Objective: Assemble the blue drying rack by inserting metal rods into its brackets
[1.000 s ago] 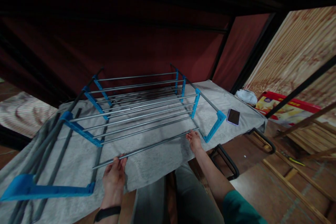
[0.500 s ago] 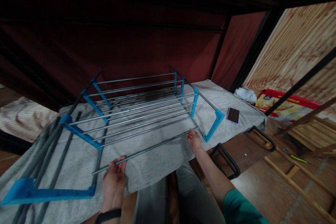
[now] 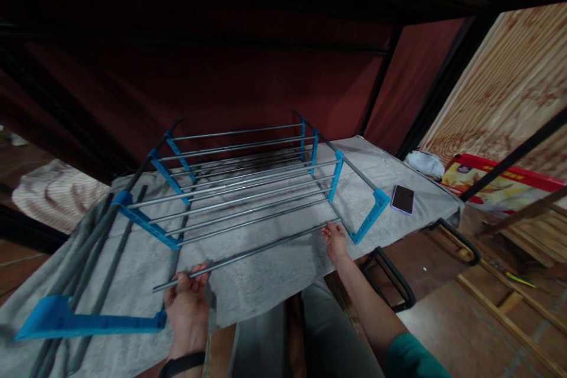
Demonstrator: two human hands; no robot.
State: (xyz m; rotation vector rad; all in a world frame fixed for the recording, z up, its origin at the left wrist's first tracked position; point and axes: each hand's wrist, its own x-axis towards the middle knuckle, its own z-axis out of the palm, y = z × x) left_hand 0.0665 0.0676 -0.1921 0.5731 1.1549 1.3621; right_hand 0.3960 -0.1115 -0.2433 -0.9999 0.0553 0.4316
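Beyond a red-and-yellow printed box (image 3: 500, 183), its inside hidden, at right, the person's left hand (image 3: 188, 301) and outstretched right hand (image 3: 335, 240) each pinch one thin grey metal rod (image 3: 266, 247), near opposite ends, before the crossbars of a grey tubular rack (image 3: 257, 205) with eight blue plastic brackets (image 3: 101, 323), four per side.

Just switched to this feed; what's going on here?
A person's left hand grips a thin grey rod near one end; the right hand pinches it near the other. It spans the near side of a rack with blue brackets, on a grey cloth. The rod's left end is free; whether its right end touches the rack is unclear.
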